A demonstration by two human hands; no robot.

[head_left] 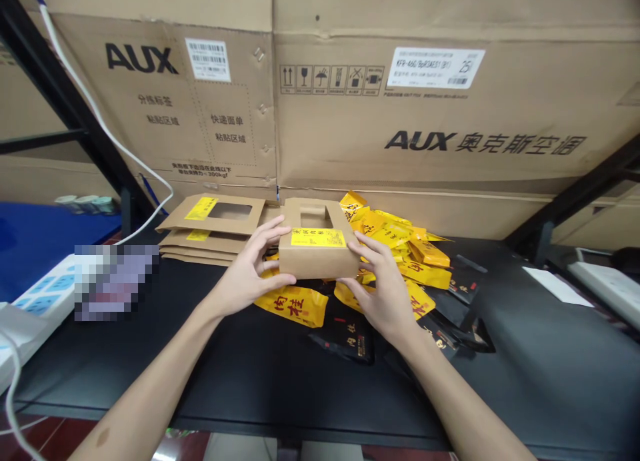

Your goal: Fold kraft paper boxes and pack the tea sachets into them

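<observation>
Between my two hands is a brown kraft paper box (320, 264) with a window opening in its top and a yellow label on its front edge. My left hand (255, 268) grips its left side, thumb low and fingers at the upper edge. On the right side, my right hand (381, 284) closes on it the same way. Below and behind the box lie yellow packets (291, 306) and black packets (347, 338) with printed characters. Left of it, several flattened kraft boxes (200, 241) with windows and yellow labels are stacked.
Large AUX cardboard cartons (340, 128) form a wall behind the black table (240, 381). At the left are a white power strip (45, 308), a white cable (107, 131) and a blurred-out item (117, 281). A white card (557, 286) lies at the right.
</observation>
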